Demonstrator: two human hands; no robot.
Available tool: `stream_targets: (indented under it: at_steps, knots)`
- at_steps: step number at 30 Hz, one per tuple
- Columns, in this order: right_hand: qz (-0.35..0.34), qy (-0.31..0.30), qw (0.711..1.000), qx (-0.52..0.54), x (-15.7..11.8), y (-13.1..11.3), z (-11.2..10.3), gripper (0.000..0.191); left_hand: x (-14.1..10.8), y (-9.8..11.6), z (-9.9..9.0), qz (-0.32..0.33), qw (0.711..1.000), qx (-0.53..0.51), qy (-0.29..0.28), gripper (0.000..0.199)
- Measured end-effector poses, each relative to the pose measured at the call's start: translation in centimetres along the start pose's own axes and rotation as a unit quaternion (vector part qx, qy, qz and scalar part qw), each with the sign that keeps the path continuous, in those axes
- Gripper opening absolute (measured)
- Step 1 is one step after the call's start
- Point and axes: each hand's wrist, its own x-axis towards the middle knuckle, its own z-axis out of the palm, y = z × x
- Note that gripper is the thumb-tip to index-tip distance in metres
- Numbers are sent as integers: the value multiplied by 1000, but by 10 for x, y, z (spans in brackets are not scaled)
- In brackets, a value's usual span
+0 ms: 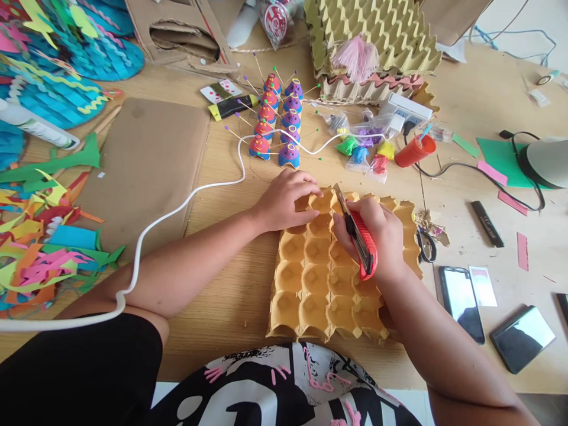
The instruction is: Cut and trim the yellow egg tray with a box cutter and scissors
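A yellow cardboard egg tray [315,276] lies on the table in front of me. My left hand [287,202] bears on its far left corner, thumb and fingers bent around a cup wall and holding it. In my right hand [377,231] is a red utility knife [364,245], gripped by the handle. Its blade end points away from me, over the tray's far part near the middle. Whether the blade touches the cardboard I cannot tell. Beyond my left hand stand two rows of small egg-cup figures, red ones [259,146] and purple ones [289,154], with pins stuck in.
A white cable [177,204] crosses above my left arm. Colored paper scraps [53,254] lie at left beside a cardboard sheet [146,154]. Stacked egg trays [377,35], clay bags [359,155] and a red cup [415,151] stand farther back. Phones [461,302] lie at right.
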Motion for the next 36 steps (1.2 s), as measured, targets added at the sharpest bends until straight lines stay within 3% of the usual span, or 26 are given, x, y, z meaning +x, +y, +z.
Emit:
stream_targets:
  at_steps: [8, 15, 22, 31, 36]
  knots:
    - [19, -28, 999, 2, 0, 2, 4, 19, 0, 3, 0, -9, 1000, 6, 4, 38]
    - [-18, 1, 1000, -13, 2, -6, -3, 13, 0, 0, 0, 3, 1000, -1, 5, 41]
    - [25, -35, 999, 8, 2, 2, 8, 17, 0, 3, 1, 0, 1000, 6, 12, 37]
    - [-17, -29, 999, -31, 2, -2, 3, 17, 0, 1, 1, -2, 1000, -1, 4, 42]
    - [17, -49, 999, -7, 2, 2, 9, 13, 0, 2, 1, -8, 1000, 8, 8, 38]
